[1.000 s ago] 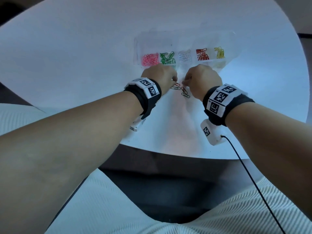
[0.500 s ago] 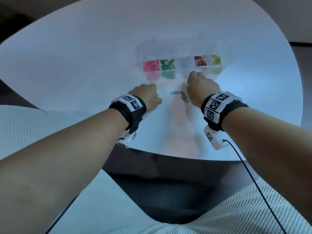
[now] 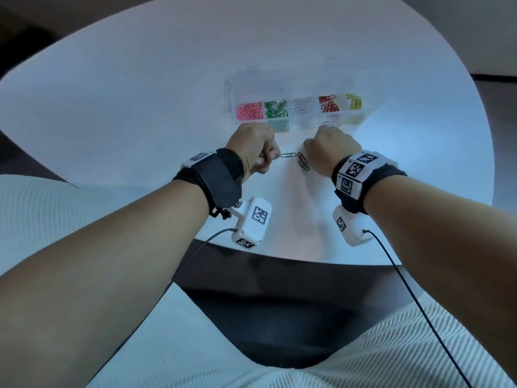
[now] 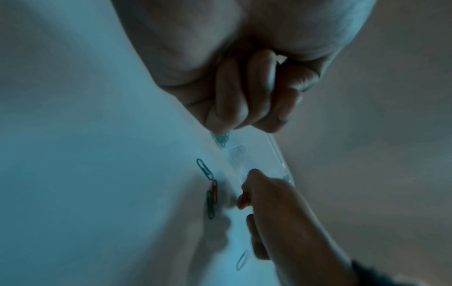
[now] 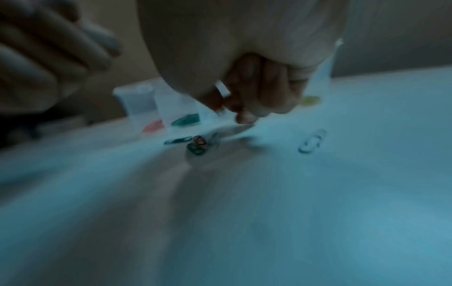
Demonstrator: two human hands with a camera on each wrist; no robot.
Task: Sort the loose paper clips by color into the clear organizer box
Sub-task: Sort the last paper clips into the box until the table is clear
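1. Left hand curled tight at nine o'clock of the loose clips; whether pinching one, cannot tell.
2. Right hand curled at three o'clock, fingertips down on counter, likely working up a pale clip.
3. Box parked at twelve, sorted colors inside, close for short drops.

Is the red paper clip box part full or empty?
Partly full. The organizer box holds a small pile of red clips in one compartment, with clear space above them.
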